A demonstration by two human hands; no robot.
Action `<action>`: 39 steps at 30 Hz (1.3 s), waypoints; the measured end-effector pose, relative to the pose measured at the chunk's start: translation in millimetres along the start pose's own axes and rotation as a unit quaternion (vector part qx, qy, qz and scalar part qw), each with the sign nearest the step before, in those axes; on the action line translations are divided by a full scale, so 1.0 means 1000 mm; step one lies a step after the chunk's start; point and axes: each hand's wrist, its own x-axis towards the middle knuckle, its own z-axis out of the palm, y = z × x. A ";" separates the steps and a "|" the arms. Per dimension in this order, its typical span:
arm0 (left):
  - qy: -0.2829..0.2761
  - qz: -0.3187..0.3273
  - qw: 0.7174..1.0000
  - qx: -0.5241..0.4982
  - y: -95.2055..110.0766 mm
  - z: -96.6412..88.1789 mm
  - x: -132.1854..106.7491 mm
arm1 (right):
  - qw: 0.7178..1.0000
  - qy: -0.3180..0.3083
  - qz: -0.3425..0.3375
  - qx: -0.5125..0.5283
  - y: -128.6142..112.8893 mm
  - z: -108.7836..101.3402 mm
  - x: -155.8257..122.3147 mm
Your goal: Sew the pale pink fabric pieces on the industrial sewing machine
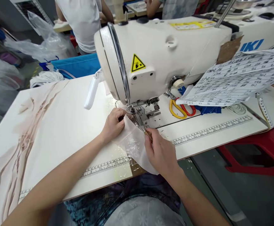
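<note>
Pale pink thin fabric [137,144] hangs from the needle area of a white sewing machine [151,56] over the table's front edge. My left hand [114,124] pinches the fabric's upper edge, just left of the presser foot [133,110]. From the right, my right hand [161,150] closes on slim metal tweezers [141,127]. Their tips point up and left toward the presser foot; whether they grip anything is too small to tell. The lower part of the fabric lies beside the right hand's fingers.
More pink fabric strips [25,141] lie bunched on the table's left. Scissors [178,108] with yellow and red handles rest right of the needle. Printed paper sheets [235,78] hang off the machine. A red stool [256,153] stands at right. Co-workers [80,22] sit beyond.
</note>
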 end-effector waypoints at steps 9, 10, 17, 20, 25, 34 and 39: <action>-0.003 -0.006 1.000 0.000 0.000 0.000 0.001 | 0.998 0.048 -0.042 -0.005 -0.003 0.006 0.008; -0.003 -0.006 1.000 -0.002 0.000 0.000 0.001 | 0.998 0.046 -0.040 -0.006 -0.003 0.006 0.008; -0.005 -0.002 1.000 0.001 0.001 0.000 0.001 | 0.998 0.042 -0.035 -0.014 -0.003 0.008 0.008; -0.005 0.002 1.000 0.008 0.001 0.000 0.001 | 0.998 0.041 -0.038 -0.013 -0.004 0.008 0.009; -0.004 0.032 0.998 0.046 0.003 0.001 0.000 | 0.999 0.032 -0.031 -0.022 -0.004 0.010 0.011; -0.006 0.077 0.991 0.111 0.000 0.001 0.001 | 1.000 0.013 -0.020 -0.012 -0.003 0.010 0.007; 0.002 0.084 0.991 0.101 0.001 0.000 0.000 | 1.000 0.015 -0.015 -0.011 -0.003 0.009 0.008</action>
